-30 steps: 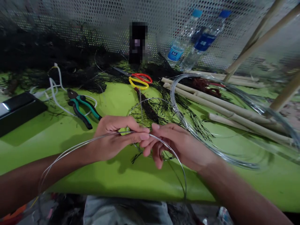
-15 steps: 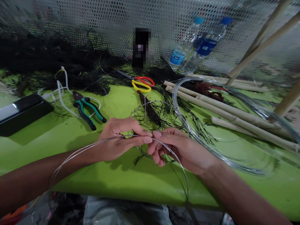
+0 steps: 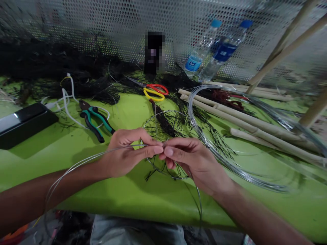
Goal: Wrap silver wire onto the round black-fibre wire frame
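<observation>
Pinching a thin silver wire (image 3: 102, 156) between thumb and forefinger, my left hand (image 3: 127, 151) meets my right hand (image 3: 190, 160), whose fingertips close on the same strand just beside it. From there the wire arcs left over my forearm and loops down past the near edge of the green table (image 3: 76, 190). Under my hands lies a small wire ring with black netting (image 3: 166, 126). Farther left rest green-handled pliers (image 3: 95, 119); far behind sit red-and-yellow scissors (image 3: 154, 91). To the right lie a coil of wire (image 3: 230, 163), bamboo sticks (image 3: 255, 124) and two water bottles (image 3: 204, 51).
</observation>
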{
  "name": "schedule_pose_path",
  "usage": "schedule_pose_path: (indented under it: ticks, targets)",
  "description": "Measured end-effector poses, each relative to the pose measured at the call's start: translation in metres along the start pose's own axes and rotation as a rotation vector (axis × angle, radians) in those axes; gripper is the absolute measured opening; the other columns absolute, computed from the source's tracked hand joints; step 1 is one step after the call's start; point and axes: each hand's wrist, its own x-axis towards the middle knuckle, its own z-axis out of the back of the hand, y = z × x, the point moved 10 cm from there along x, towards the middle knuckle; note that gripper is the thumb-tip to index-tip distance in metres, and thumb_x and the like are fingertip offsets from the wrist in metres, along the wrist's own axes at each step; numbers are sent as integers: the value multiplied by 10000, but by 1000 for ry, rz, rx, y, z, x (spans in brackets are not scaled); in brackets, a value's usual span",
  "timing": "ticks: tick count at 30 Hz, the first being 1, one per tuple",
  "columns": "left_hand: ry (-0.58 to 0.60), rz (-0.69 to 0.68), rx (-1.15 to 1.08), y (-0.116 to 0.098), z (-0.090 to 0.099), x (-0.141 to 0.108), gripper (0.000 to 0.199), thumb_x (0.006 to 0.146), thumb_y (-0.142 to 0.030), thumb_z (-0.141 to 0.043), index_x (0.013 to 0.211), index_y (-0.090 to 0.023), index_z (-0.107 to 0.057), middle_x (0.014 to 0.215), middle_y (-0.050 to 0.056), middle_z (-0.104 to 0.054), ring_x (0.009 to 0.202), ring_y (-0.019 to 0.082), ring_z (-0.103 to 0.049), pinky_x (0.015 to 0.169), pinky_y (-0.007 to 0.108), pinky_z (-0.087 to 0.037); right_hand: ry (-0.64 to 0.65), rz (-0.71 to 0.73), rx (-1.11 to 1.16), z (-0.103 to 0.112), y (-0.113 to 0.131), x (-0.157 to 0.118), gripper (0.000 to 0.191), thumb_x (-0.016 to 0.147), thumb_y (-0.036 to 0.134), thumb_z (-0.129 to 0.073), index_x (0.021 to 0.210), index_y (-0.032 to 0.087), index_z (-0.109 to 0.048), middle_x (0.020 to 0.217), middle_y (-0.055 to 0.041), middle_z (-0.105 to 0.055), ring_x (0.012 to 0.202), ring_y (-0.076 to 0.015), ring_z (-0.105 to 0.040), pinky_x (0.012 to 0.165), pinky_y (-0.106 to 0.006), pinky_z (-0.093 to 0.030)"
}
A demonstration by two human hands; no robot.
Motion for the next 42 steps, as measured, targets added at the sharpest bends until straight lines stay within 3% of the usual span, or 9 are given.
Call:
schedule_pose_path:
  ticks: [9,15,17,19,21,24,27,35,42]
  targets:
    - [-25,-27,36,1,4,-1,87,832,-185,-812,816,-238,-745,806,-12,-795,703,141,-725,618,270,-554,-146,291,-400,3,28,-12,62,843,254,-808,898,228,-822,752,0,-748,635,-115,-648,594,-233,-537]
    - [-49,0,93,0,4,-2,82,849,-270,-806,814,-229,-745,797,9,-791,675,153,-718,593,275,-566,-219,730,-1005,-17,58,-40,218,897,138,-710,1037,268,-816,953,-42,-801,806,-193,-739,766,-324,-602]
    - [-45,22,63,2,3,-2,108,856,-286,-800,795,-219,-741,759,10,-780,638,145,-701,561,264,-547,-209,799,-1089,-23,62,-45,242,889,114,-695,1028,270,-817,998,-55,-799,857,-206,-737,815,-340,-592]
    - [-33,27,29,3,3,-2,120,861,-293,-795,784,-220,-741,737,6,-772,633,144,-694,566,264,-540,-166,693,-981,-18,59,-37,179,893,151,-704,993,256,-809,933,-56,-790,797,-190,-721,759,-325,-582]
    - [8,-5,-7,1,1,-2,85,847,-281,-810,805,-230,-756,744,2,-775,634,143,-688,575,270,-532,-80,451,-670,-7,45,-20,104,929,280,-696,929,224,-784,790,-40,-743,657,-153,-673,617,-288,-546]
    - [102,-34,-71,-2,-7,-3,57,829,-234,-825,868,-234,-783,820,9,-797,668,147,-698,592,274,-528,110,63,-109,-9,8,0,373,966,501,-609,809,180,-717,616,-5,-618,517,-123,-571,480,-253,-459]
    - [168,-8,-141,-2,-15,-3,33,859,-181,-788,882,-204,-785,828,21,-799,692,149,-710,607,266,-538,218,-129,144,-19,-16,6,428,927,525,-642,705,159,-647,574,7,-554,494,-102,-488,438,-222,-372]
    - [138,47,-172,2,-16,-1,83,797,-205,-845,799,-176,-767,636,5,-716,562,111,-610,518,221,-466,297,-81,136,-24,-20,4,400,850,463,-763,665,162,-575,592,45,-425,522,-74,-326,460,-220,-201]
    - [130,124,-204,1,-16,-1,136,873,-276,-772,801,-160,-772,633,19,-709,547,95,-606,515,196,-477,223,127,-288,-19,12,7,446,824,489,-792,616,172,-556,581,41,-490,537,-79,-365,527,-248,-269]
